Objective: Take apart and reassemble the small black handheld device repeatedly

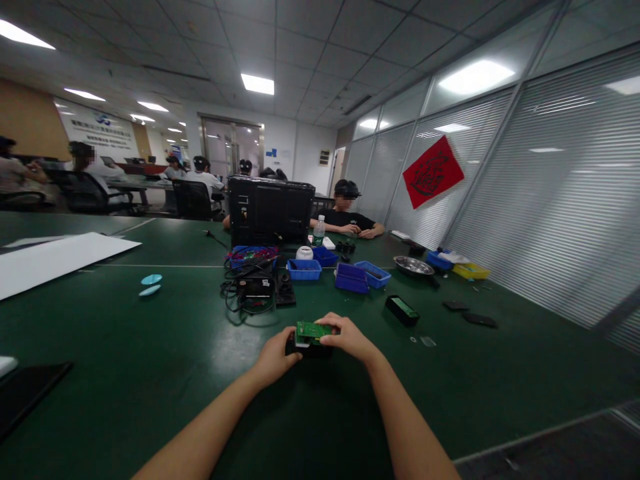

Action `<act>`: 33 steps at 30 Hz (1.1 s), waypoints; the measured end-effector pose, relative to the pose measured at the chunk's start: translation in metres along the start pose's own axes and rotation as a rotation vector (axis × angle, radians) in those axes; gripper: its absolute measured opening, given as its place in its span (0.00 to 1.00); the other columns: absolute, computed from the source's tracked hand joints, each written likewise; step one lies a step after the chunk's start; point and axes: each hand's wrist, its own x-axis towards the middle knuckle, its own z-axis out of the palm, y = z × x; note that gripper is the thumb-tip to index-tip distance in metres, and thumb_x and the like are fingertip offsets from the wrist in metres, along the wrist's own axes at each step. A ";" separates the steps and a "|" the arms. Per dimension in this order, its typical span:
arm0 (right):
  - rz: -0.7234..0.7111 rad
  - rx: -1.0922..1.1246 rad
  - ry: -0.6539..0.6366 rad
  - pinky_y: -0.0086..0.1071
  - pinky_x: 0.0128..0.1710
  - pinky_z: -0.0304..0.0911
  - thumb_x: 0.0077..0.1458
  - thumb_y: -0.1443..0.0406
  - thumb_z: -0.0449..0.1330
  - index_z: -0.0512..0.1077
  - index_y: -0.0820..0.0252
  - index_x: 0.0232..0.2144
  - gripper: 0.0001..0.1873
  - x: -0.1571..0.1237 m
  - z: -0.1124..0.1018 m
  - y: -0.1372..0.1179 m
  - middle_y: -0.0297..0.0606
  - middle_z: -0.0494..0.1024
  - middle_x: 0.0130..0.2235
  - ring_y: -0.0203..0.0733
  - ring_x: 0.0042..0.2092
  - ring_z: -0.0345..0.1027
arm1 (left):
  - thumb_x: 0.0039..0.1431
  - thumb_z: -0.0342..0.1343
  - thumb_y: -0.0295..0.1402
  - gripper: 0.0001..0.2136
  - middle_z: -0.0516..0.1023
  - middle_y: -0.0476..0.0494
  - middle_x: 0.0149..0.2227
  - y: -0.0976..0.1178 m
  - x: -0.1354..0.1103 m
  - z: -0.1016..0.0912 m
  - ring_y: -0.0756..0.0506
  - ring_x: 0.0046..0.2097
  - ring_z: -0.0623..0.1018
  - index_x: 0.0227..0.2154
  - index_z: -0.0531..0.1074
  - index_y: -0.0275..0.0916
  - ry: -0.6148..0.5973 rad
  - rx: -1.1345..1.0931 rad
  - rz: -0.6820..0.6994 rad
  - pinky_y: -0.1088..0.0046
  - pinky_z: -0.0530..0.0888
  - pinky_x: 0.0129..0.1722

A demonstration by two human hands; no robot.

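Right in front of me on the green table is a black case (pixel 317 352), low and box-shaped. A green circuit board (pixel 309 330) sits at its top, slightly raised, with a small white part under its left end. My left hand (pixel 274 358) grips the case's left end between thumb and fingers. The fingers of my right hand (pixel 349 339) are closed on the board's right end, and they cover part of it. Off to the right lies a second black case (pixel 401 311) with a green board inside.
Beyond my hands are a black power unit (pixel 256 287) with tangled cables, several blue bins (pixel 304 269), a bottle (pixel 319 231) and a large monitor (pixel 271 212). At right are a metal bowl (pixel 413 266) and flat black pieces (pixel 479 320). A person sits across the table.
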 end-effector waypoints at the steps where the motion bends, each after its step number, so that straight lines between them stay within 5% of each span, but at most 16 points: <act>1: 0.003 -0.012 0.001 0.27 0.31 0.56 0.42 0.62 0.62 0.72 0.56 0.40 0.19 0.000 0.000 -0.001 0.35 0.68 0.37 0.34 0.33 0.59 | 0.41 0.57 0.27 0.23 0.73 0.46 0.42 0.000 0.000 0.000 0.45 0.44 0.72 0.45 0.63 0.41 0.001 0.006 0.000 0.71 0.66 0.45; 23: 0.010 -0.058 -0.038 0.34 0.44 0.58 0.40 0.64 0.64 0.71 0.56 0.41 0.21 0.001 0.010 0.003 0.37 0.69 0.42 0.41 0.43 0.64 | 0.41 0.57 0.29 0.21 0.73 0.48 0.39 0.000 -0.001 -0.001 0.46 0.41 0.72 0.43 0.64 0.42 0.007 0.069 -0.008 0.72 0.65 0.42; 33: 0.047 -0.140 -0.093 0.36 0.47 0.55 0.38 0.62 0.64 0.67 0.57 0.46 0.28 0.001 0.014 0.008 0.39 0.70 0.46 0.44 0.47 0.62 | 0.41 0.57 0.27 0.29 0.71 0.44 0.46 -0.008 0.001 0.004 0.45 0.48 0.70 0.51 0.59 0.41 0.083 0.000 -0.027 0.68 0.64 0.49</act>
